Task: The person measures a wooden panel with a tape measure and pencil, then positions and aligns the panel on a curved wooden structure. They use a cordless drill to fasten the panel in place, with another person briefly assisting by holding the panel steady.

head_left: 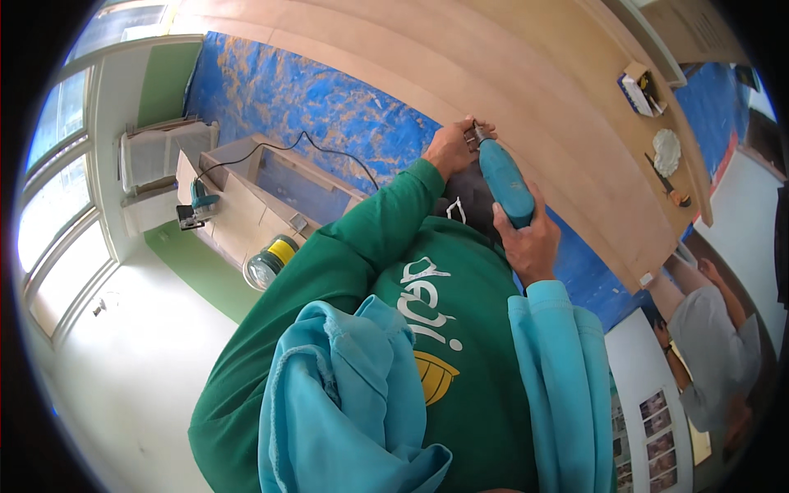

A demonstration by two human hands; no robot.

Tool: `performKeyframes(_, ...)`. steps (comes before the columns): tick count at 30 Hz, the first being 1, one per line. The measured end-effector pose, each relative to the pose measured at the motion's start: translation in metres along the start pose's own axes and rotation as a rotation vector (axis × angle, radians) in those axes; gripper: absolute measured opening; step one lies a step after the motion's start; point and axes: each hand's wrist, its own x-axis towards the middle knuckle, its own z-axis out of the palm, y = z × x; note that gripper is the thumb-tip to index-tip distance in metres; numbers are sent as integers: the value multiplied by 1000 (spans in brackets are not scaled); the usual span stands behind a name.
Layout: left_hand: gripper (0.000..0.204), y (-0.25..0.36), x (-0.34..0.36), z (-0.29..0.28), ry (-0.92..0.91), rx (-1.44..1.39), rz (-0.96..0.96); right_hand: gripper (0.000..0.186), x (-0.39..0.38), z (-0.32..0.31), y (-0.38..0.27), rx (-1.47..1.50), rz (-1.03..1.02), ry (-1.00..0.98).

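Observation:
A teal handheld power tool (505, 182) with a metal head is held in front of my chest, beside a broad wooden panel. My right hand (532, 240) grips the rear end of its body, with the fingers wrapped round it. At the other end, my left hand (450, 149) has its fingers closed about the metal head. Part of that head is covered by the fingers, so I cannot make out what is fitted there.
The wooden panel (526, 107) spans the top, bearing a small box (643, 89), crumpled clear plastic (667, 153) and an orange-handled tool (679, 197). Sawdust covers blue sheeting (288, 90). At left, a corded teal power tool (199, 205) rests on boards. A person in grey (713, 345) is right.

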Motion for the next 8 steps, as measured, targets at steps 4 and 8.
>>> performKeyframes(4, 31, 17, 56, -27, 18, -5, 34, 65, 56, 30, 6, -184, -52, -67)
performKeyframes(8, 35, 45, 77, -8, 123, 32, 39, 69, 95, 45, 8, -115, -7, -86)
